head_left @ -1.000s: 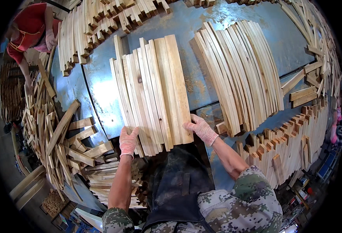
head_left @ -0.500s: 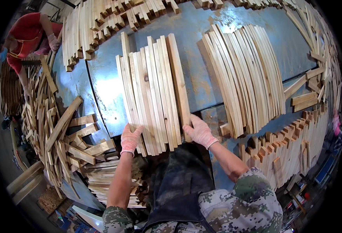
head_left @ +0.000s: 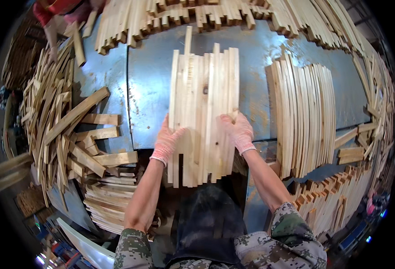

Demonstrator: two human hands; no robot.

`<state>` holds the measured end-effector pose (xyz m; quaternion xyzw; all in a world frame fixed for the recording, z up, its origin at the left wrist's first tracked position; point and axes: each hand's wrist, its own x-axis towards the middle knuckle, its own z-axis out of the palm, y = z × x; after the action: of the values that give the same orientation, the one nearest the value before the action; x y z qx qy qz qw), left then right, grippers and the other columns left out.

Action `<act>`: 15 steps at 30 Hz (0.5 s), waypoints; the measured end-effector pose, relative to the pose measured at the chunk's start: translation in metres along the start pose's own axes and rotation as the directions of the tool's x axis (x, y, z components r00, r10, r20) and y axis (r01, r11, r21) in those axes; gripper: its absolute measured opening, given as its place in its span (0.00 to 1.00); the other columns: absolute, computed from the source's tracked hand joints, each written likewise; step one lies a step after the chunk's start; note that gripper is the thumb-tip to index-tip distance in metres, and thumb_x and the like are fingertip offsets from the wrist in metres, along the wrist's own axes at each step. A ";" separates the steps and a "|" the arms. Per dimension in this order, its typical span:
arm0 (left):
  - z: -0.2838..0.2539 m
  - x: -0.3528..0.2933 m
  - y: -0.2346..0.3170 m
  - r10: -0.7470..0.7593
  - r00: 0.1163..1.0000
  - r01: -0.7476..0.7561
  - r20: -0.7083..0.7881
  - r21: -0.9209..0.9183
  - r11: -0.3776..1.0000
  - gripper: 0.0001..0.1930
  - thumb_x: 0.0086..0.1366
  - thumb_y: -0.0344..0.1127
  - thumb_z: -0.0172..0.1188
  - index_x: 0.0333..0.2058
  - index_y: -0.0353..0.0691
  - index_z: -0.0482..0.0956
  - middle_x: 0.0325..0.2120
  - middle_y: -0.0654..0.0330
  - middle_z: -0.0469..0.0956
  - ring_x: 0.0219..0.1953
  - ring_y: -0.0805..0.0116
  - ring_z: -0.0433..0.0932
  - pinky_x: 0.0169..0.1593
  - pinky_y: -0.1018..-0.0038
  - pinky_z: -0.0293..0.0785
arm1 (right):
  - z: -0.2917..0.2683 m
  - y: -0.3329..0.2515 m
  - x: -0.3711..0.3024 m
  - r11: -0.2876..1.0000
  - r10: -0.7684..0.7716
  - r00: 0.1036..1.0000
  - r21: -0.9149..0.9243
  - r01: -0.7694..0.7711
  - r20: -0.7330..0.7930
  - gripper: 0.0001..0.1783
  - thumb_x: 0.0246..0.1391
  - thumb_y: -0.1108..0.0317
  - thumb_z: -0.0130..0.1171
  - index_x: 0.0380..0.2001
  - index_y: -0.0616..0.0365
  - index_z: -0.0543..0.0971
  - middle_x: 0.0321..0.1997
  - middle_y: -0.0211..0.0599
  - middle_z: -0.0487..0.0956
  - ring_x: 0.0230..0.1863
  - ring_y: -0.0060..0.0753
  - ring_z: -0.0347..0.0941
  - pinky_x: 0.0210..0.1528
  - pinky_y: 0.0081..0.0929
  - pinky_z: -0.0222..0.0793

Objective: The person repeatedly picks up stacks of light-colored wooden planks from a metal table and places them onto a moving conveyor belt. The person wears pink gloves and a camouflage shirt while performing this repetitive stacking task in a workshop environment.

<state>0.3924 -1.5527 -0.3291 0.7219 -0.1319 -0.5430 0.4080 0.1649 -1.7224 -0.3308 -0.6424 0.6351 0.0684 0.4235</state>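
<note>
In the middle of the metal table, a row of pale wooden strips (head_left: 201, 116) lies side by side, pressed close together with uneven ends. One strip sticks out well beyond the others at the far end. My left hand (head_left: 167, 141), in a white and pink knit glove, grips the row's left edge with the thumb over the top. On the opposite edge my right hand (head_left: 239, 132), gloved the same way, holds with its thumb on the strips. The near ends overhang the table's front edge, close to my dark apron (head_left: 206, 215).
Another row of strips (head_left: 303, 119) lies on the table (head_left: 152, 80) to the right. Loose wood pieces (head_left: 58, 121) are heaped at the left, with stacked strips (head_left: 110, 204) below. Long stacks line the far side. A co-worker in red (head_left: 60, 6) reaches into the heap.
The rightmost strip, earlier standing apart with a gap, is now against the others. The row is straighter between my hands, and the whole view has shifted.
</note>
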 end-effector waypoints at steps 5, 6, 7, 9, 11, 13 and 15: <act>-0.005 -0.060 -0.009 0.124 0.988 -0.121 -0.095 0.040 0.992 0.53 0.62 0.31 0.74 0.79 0.34 0.50 0.69 0.48 0.71 0.69 0.60 0.72 0.74 0.66 0.66 | 0.017 0.020 -0.036 0.991 -0.025 0.998 0.132 0.031 -0.052 0.35 0.59 0.38 0.66 0.60 0.52 0.83 0.53 0.46 0.88 0.55 0.51 0.84 0.59 0.43 0.77; -0.010 -0.074 -0.018 0.136 0.985 -0.136 -0.110 0.003 0.991 0.53 0.62 0.30 0.74 0.79 0.34 0.50 0.70 0.49 0.70 0.69 0.60 0.72 0.74 0.66 0.66 | 0.022 0.022 -0.047 0.985 -0.071 0.996 0.156 0.078 -0.051 0.34 0.60 0.41 0.67 0.60 0.54 0.83 0.52 0.45 0.89 0.54 0.47 0.84 0.59 0.40 0.77; -0.015 -0.087 -0.029 0.146 0.981 -0.151 -0.126 -0.034 0.988 0.53 0.62 0.30 0.74 0.79 0.35 0.50 0.70 0.49 0.70 0.70 0.60 0.71 0.74 0.65 0.66 | 0.027 0.022 -0.058 0.976 -0.116 0.992 0.180 0.124 -0.050 0.32 0.62 0.43 0.68 0.59 0.56 0.82 0.52 0.44 0.89 0.53 0.42 0.85 0.59 0.37 0.76; -0.027 -0.123 -0.043 0.159 0.970 -0.171 -0.183 -0.047 0.984 0.50 0.60 0.34 0.76 0.77 0.38 0.57 0.68 0.54 0.72 0.69 0.63 0.71 0.74 0.65 0.66 | 0.039 0.021 -0.085 0.954 -0.202 0.978 0.215 0.208 -0.049 0.32 0.62 0.45 0.68 0.59 0.57 0.82 0.51 0.44 0.89 0.52 0.41 0.85 0.58 0.36 0.77; -0.044 -0.162 -0.052 0.199 0.957 -0.229 -0.209 -0.131 0.965 0.51 0.60 0.36 0.78 0.77 0.38 0.57 0.67 0.55 0.72 0.67 0.63 0.72 0.72 0.65 0.69 | 0.050 0.016 -0.113 0.925 -0.292 0.955 0.237 0.297 -0.054 0.33 0.60 0.42 0.68 0.59 0.55 0.82 0.51 0.45 0.89 0.52 0.48 0.85 0.57 0.39 0.77; -0.062 -0.202 -0.057 0.220 0.939 -0.276 -0.264 -0.199 0.940 0.52 0.60 0.38 0.81 0.77 0.39 0.58 0.66 0.55 0.72 0.66 0.64 0.73 0.70 0.64 0.71 | 0.054 0.000 -0.143 0.922 -0.339 0.941 0.200 0.332 0.000 0.32 0.61 0.44 0.69 0.59 0.55 0.82 0.50 0.45 0.89 0.51 0.47 0.86 0.56 0.40 0.78; -0.082 -0.251 -0.060 0.228 0.920 -0.324 -0.320 -0.290 0.901 0.51 0.60 0.37 0.80 0.76 0.39 0.58 0.66 0.56 0.73 0.65 0.64 0.73 0.69 0.64 0.72 | 0.058 -0.034 -0.187 0.906 -0.411 0.911 0.124 0.405 0.026 0.32 0.60 0.44 0.69 0.58 0.56 0.83 0.50 0.44 0.89 0.50 0.47 0.86 0.55 0.39 0.78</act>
<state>0.3560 -1.3189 -0.1967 0.6840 -0.0802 -0.3868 0.6133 0.1863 -1.5497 -0.2342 -0.7333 0.4785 -0.0421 0.4812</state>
